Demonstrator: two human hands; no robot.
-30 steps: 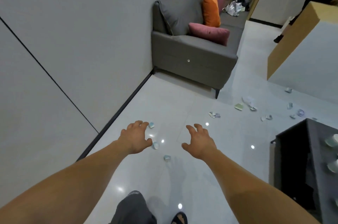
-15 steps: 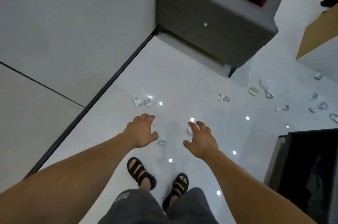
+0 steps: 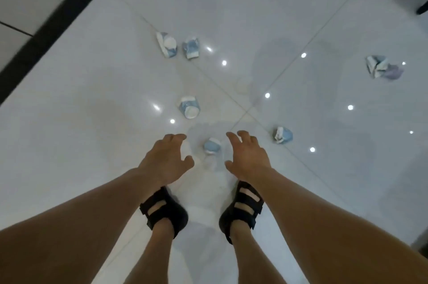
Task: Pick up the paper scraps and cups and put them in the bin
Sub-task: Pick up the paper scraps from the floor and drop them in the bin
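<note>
Bottom centre: two black strapped sandals [image 3: 163, 210] on the glossy white tiled floor [image 3: 92, 121], with bare forearms reaching down over them.

Left hand [image 3: 165, 159] and right hand [image 3: 246, 156] hover side by side just past the toes. Fingers are spread and loosely hooked, and neither hand holds anything.

A small pale-blue paper cup [image 3: 212, 145] lies on its side between the two hands, near both and touching neither.

A crushed blue-and-white cup [image 3: 283, 135] lies right of the right hand, apart from it. Another tipped blue-and-white cup [image 3: 189, 107] lies above the left hand.

Further up, left of centre, a pair of flattened blue-and-white cups [image 3: 167, 44] lie just beside each other. At far right is a crumpled wad of white and lilac paper scraps [image 3: 382, 67]. A black skirting strip [image 3: 58, 17] crosses the upper left corner.

Change over the last second: the view has tipped from wall and sofa straight down to the floor, and the hands have closed on the nearest cup. This looks like a stoop under way, with the first pick about to start.

Nothing is collected yet and all the litter is still on the floor. The bin is out of frame, so a carry will follow each grab.
</note>
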